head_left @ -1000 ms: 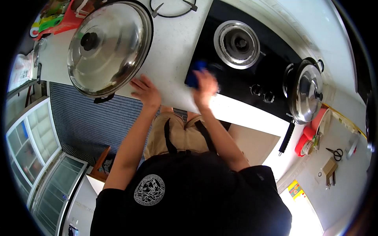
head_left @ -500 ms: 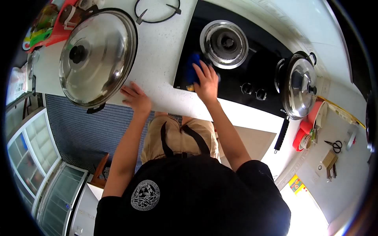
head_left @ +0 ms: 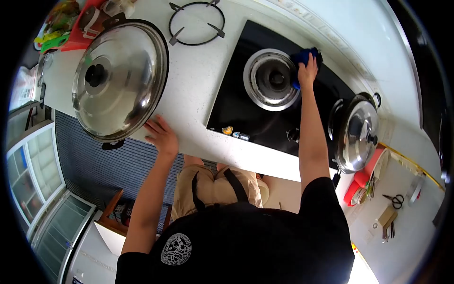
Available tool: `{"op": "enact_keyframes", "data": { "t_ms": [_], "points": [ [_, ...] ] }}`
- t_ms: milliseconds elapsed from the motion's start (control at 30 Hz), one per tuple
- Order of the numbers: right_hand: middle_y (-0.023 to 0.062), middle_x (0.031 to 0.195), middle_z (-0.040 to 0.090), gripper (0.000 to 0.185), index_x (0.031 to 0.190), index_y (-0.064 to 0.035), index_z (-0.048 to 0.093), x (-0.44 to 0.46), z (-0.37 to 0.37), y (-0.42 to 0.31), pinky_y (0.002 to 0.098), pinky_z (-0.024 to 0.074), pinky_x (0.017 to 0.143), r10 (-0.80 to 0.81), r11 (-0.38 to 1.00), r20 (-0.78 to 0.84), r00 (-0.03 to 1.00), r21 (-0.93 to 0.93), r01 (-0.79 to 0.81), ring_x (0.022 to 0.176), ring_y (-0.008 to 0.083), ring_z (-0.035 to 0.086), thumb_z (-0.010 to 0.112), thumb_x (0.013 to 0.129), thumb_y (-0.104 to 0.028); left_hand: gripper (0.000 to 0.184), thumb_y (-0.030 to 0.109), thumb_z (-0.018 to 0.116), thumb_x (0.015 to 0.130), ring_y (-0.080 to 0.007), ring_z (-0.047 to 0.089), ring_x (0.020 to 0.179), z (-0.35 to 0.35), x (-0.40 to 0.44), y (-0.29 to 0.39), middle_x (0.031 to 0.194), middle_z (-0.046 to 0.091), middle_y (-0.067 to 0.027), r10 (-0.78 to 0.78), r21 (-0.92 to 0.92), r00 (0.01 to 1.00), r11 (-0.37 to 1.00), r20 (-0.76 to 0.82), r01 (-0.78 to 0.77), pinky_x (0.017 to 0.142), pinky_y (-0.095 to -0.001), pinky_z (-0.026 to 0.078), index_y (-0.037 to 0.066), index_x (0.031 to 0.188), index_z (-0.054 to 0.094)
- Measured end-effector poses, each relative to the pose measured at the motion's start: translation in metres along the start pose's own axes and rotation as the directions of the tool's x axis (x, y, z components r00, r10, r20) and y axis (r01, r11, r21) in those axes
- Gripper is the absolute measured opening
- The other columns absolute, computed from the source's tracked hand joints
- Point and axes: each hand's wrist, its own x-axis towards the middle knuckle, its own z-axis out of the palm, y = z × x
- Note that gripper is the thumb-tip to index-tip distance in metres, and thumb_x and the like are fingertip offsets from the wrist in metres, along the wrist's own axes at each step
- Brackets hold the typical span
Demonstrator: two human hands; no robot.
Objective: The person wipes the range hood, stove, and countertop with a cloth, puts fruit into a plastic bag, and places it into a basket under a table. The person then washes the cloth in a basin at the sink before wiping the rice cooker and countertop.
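My right hand (head_left: 308,73) presses a dark blue cloth (head_left: 302,57) onto the back of the black glass stove (head_left: 227,104), just right of the round metal burner (head_left: 271,79). The fingers lie over the cloth. My left hand (head_left: 161,136) rests with spread fingers on the front edge of the white counter (head_left: 189,94), holding nothing, beside the large pan with a steel lid (head_left: 124,78). Small stickers (head_left: 235,134) show at the stove's front left corner.
A black pan support ring (head_left: 196,23) lies on the counter behind the large pan. A lidded pot (head_left: 358,135) stands at the stove's right end. Scissors (head_left: 396,201) are at the far right, and a red container (head_left: 80,33) is at the back left.
My right hand and the blue cloth have moved from the stove's front left, past the burner, to its back. My left hand has stayed at the counter edge.
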Motion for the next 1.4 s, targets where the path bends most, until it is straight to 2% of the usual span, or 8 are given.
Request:
{"op": "enact_keyframes", "data": {
  "t_ms": [333, 533, 667, 867, 1000, 1067, 1200, 1400],
  "points": [
    [0.0198, 0.148, 0.032, 0.071, 0.143, -0.015, 0.033, 0.013, 0.066, -0.15, 0.0499, 0.0298, 0.108, -0.459, 0.88, 0.271, 0.846, 0.008, 0.475, 0.128, 0.0495, 0.035, 0.06, 0.079, -0.027, 0.083, 0.012, 0.053, 0.086, -0.0618, 0.006, 0.133, -0.005, 0.003, 0.003, 0.144, -0.001, -0.0441, -0.059, -0.095, 0.988, 0.993, 0.142, 0.073, 0.087, -0.0751, 0.032, -0.008, 0.144, -0.003],
    [0.0147, 0.144, 0.038, 0.066, 0.136, -0.0168, 0.044, -0.113, 0.019, -0.207, 0.046, 0.0262, 0.111, -0.621, 0.743, 0.454, 0.639, 0.081, 0.664, 0.132, 0.0392, 0.032, 0.066, 0.074, -0.021, 0.078, 0.016, 0.05, 0.088, -0.0617, 0.009, 0.132, -0.015, 0.008, 0.006, 0.143, 0.008, -0.0449, -0.074, -0.058, 0.974, 0.994, 0.216, 0.089, 0.088, -0.0731, 0.033, -0.01, 0.145, 0.004],
    [0.0103, 0.145, 0.036, 0.076, 0.137, -0.0189, 0.043, -0.213, -0.033, -0.196, 0.0457, 0.0308, 0.108, -0.508, 0.86, 0.482, 0.714, 0.235, 0.453, 0.131, 0.0381, 0.034, 0.073, 0.067, -0.011, 0.078, 0.017, 0.052, 0.086, -0.0629, 0.019, 0.129, 0.0, 0.006, 0.003, 0.14, 0.015, -0.0468, -0.043, -0.008, 0.998, 0.999, 0.049, 0.044, 0.078, -0.0726, 0.039, -0.01, 0.144, 0.008],
    [0.0186, 0.145, 0.034, 0.078, 0.14, -0.0058, 0.035, -0.271, -0.079, -0.122, 0.0497, 0.0265, 0.109, -0.152, 0.985, 0.28, 0.948, -0.031, 0.167, 0.135, 0.0363, 0.031, 0.065, 0.068, -0.001, 0.077, 0.013, 0.056, 0.083, -0.0621, 0.034, 0.121, 0.014, 0.007, 0.004, 0.134, 0.025, -0.0477, 0.011, 0.116, 0.952, 0.993, -0.306, 0.026, 0.069, -0.0693, 0.044, -0.011, 0.143, 0.014],
    [0.025, 0.142, 0.036, 0.071, 0.139, -0.0021, 0.035, -0.2, -0.053, -0.066, 0.0505, 0.0263, 0.109, 0.046, 0.984, -0.131, 0.99, -0.162, -0.067, 0.129, 0.0413, 0.036, 0.062, 0.073, -0.007, 0.081, 0.012, 0.059, 0.081, -0.0592, 0.035, 0.123, -0.002, 0.004, -0.001, 0.134, 0.025, -0.0475, 0.038, 0.028, 0.981, 0.999, -0.188, -0.034, 0.07, -0.0674, 0.045, -0.01, 0.144, 0.014],
    [0.0266, 0.142, 0.036, 0.068, 0.14, -0.0019, 0.035, -0.142, -0.04, -0.021, 0.049, 0.0264, 0.109, 0.075, 0.978, -0.143, 0.987, -0.181, -0.101, 0.128, 0.0427, 0.037, 0.058, 0.077, -0.012, 0.083, 0.013, 0.06, 0.08, -0.0576, 0.035, 0.124, -0.004, 0.003, -0.007, 0.135, 0.024, -0.0475, 0.077, 0.054, 0.984, 0.996, -0.16, -0.069, 0.073, -0.0668, 0.045, -0.01, 0.144, 0.014],
    [0.0272, 0.142, 0.037, 0.064, 0.139, -0.0083, 0.04, -0.022, -0.014, 0.008, 0.0465, 0.0282, 0.109, 0.071, 0.993, -0.009, 0.997, -0.096, -0.072, 0.126, 0.0418, 0.04, 0.055, 0.077, -0.017, 0.081, 0.013, 0.06, 0.079, -0.0503, 0.032, 0.129, -0.055, -0.004, -0.034, 0.142, 0.022, -0.0378, 0.206, -0.15, 0.967, 0.971, 0.148, -0.184, 0.094, -0.0602, 0.039, -0.001, 0.147, 0.017],
    [0.0187, 0.143, 0.04, 0.061, 0.137, -0.0189, 0.045, 0.036, 0.053, -0.118, 0.0446, 0.0314, 0.108, -0.318, 0.947, 0.142, 0.937, 0.005, 0.32, 0.127, 0.0414, 0.041, 0.056, 0.076, -0.016, 0.078, 0.012, 0.06, 0.077, -0.0466, 0.034, 0.128, -0.056, -0.011, -0.066, 0.142, 0.025, -0.033, 0.354, -0.217, 0.934, 0.916, 0.05, -0.336, 0.103, -0.0546, 0.033, 0.006, 0.147, 0.025]
  ]
}}
